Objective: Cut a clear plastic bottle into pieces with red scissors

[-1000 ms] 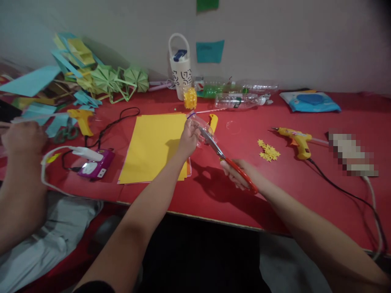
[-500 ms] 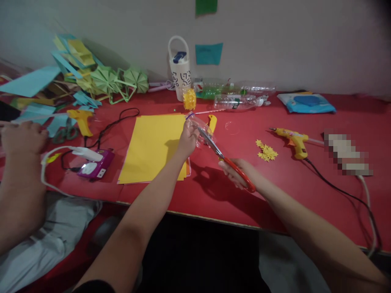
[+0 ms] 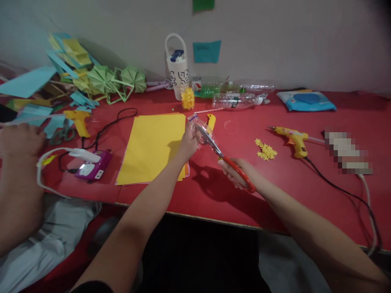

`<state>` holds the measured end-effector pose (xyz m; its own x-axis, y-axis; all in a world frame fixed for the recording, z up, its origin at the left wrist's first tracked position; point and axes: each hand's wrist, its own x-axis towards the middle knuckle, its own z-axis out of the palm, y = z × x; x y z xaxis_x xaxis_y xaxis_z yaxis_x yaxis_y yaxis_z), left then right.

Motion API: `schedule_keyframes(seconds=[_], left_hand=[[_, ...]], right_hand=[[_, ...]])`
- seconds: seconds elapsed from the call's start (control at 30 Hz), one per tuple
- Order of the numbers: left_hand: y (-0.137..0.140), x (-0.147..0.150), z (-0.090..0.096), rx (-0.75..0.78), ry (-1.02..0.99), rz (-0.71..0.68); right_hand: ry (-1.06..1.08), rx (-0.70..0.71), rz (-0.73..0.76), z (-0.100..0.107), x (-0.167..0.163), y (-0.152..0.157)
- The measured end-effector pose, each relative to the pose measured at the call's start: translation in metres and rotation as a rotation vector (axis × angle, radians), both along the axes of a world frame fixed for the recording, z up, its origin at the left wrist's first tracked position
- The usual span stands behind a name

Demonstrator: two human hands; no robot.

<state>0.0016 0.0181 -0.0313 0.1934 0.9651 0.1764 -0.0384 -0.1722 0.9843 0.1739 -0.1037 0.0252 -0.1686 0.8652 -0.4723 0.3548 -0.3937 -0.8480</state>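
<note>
My left hand [image 3: 190, 141] is closed on a clear piece of plastic bottle [image 3: 200, 121], whose narrow end shows a purple-blue ring. In my right hand [image 3: 249, 170] are red-handled scissors [image 3: 233, 167]. Their blades reach up and left to the plastic, close to my left fingers. How far the blades are parted is hard to make out. Beneath my left wrist lies a stack of yellow paper sheets [image 3: 149, 148]. A yellow-handled tool [image 3: 211, 121] is partly hidden behind the plastic. To the right lie small yellow stars [image 3: 266, 150].
A yellow glue gun [image 3: 291, 137] with a cord lies right; another [image 3: 78, 122] is left, by a purple power adapter [image 3: 97, 167]. Plastic bottles [image 3: 233, 100], a white tumbler [image 3: 178, 75] and a wipes pack [image 3: 307, 101] stand behind. Another person's hand [image 3: 23, 140] rests at far left.
The plastic piece has turned slightly in my left hand, and its ringed end sits a little further right. My right hand and the scissors hold nearly the same place. The view has shifted slightly.
</note>
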Motion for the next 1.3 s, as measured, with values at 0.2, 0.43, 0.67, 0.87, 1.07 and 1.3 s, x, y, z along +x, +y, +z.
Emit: schedule_keyframes(seconds=[0.2,0.43,0.67,0.87,1.07,1.3], left_hand=[[-0.007,0.004,0.012,-0.115,-0.032,0.073],[-0.01,0.004,0.011,-0.099,-0.051,0.068],[-0.01,0.003,0.006,-0.055,0.078,0.041],[-0.01,0.003,0.005,-0.061,0.072,0.056],[-0.011,0.007,0.013,-0.115,-0.041,0.04],[-0.011,0.006,0.014,-0.09,-0.028,0.043]], right_hand=[[-0.052,0.002,-0.007,0.005,-0.002,-0.001],[0.033,-0.005,-0.014,0.0,-0.004,0.0],[0.053,0.014,0.0,-0.002,0.0,0.001],[0.023,0.008,-0.021,-0.002,0.001,0.002],[-0.041,-0.028,-0.048,0.005,-0.001,0.002],[-0.064,-0.002,-0.035,0.006,-0.003,0.002]])
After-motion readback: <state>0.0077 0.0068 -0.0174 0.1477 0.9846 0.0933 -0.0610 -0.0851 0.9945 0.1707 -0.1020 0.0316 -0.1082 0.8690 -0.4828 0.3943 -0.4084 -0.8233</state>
